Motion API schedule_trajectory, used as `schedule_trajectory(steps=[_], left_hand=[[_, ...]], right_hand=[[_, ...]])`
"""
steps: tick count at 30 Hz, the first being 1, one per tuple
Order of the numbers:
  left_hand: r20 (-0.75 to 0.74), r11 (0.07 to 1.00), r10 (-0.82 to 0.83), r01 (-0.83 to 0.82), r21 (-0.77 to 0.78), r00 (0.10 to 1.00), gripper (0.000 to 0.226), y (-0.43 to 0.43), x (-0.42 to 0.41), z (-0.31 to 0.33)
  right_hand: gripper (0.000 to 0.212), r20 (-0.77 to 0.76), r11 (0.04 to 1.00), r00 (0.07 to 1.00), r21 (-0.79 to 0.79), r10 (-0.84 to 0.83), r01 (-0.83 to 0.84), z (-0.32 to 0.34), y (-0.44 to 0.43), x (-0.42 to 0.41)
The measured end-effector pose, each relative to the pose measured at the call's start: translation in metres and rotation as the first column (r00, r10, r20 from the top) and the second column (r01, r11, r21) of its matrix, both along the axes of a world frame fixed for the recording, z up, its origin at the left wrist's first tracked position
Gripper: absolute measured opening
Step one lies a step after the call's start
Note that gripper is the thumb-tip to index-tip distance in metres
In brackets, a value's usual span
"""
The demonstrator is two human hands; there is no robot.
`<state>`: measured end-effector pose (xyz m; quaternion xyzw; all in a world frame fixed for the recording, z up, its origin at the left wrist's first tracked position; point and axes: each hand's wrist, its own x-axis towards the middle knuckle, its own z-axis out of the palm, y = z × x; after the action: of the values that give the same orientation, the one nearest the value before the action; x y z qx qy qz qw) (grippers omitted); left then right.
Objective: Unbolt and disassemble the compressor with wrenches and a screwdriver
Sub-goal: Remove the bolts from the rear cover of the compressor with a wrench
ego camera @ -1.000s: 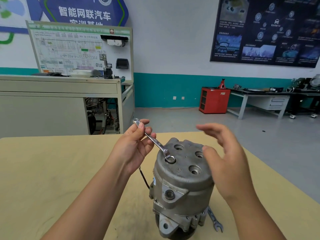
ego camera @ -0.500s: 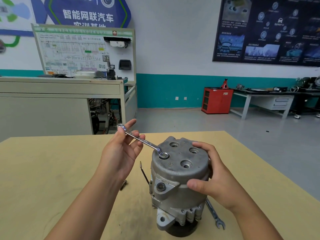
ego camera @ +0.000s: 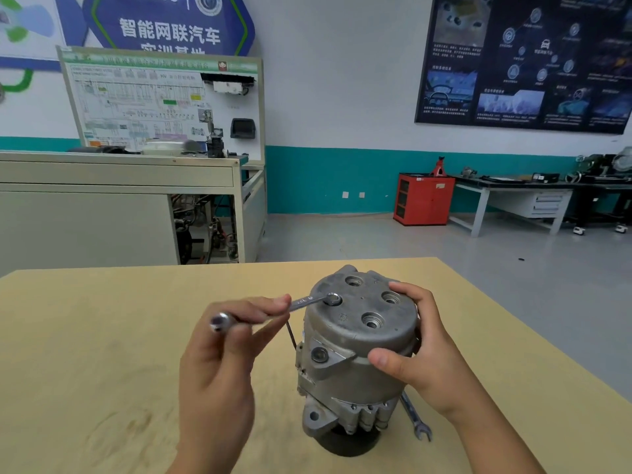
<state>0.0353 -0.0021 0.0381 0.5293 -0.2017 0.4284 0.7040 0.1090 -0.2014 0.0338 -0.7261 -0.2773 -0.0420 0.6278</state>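
Left hand [ego camera: 219, 364] tight on wrench [ego camera: 306, 301], right hand [ego camera: 431, 364] round compressor [ego camera: 359, 340]; spare wrench [ego camera: 415, 422] possibly beneath.

Dull, rough-cast grey metal for the compressor [ego camera: 355, 367]. Bright polished steel for the wrench [ego camera: 306, 302]. Matt, scuffed wood-look table [ego camera: 85, 336].

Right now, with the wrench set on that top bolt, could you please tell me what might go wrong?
1. The left hand holds the wrench only in its fingers. If the ring slips off the bolt, the knuckles may hit the compressor.
2. The compressor stands on its narrow dark end, steadied only by the right hand, so a hard pull could tip or twist it on the table.
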Motion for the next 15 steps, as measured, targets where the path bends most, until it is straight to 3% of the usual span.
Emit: schedule_trajectory(steps=[4, 11, 15], left_hand=[[0.168, 0.901, 0.216, -0.263, 0.346, 0.962, 0.020, -0.015, -0.007, 0.001], [0.447, 0.545, 0.361, -0.574, 0.611, 0.818, 0.004, -0.042, -0.004, 0.008], [0.496, 0.335, 0.404, -0.629, 0.701, 0.769, 0.036, -0.062, 0.002, 0.026]], right_hand=[[0.084, 0.010, 0.999, 0.999, -0.005, -0.034, 0.034, -0.003, 0.001, -0.002], [0.090, 0.069, 0.998, 0.995, -0.008, -0.067, 0.068, -0.007, 0.007, -0.001], [0.081, 0.095, 0.998, 0.994, -0.002, -0.055, 0.055, -0.010, 0.007, 0.001]])
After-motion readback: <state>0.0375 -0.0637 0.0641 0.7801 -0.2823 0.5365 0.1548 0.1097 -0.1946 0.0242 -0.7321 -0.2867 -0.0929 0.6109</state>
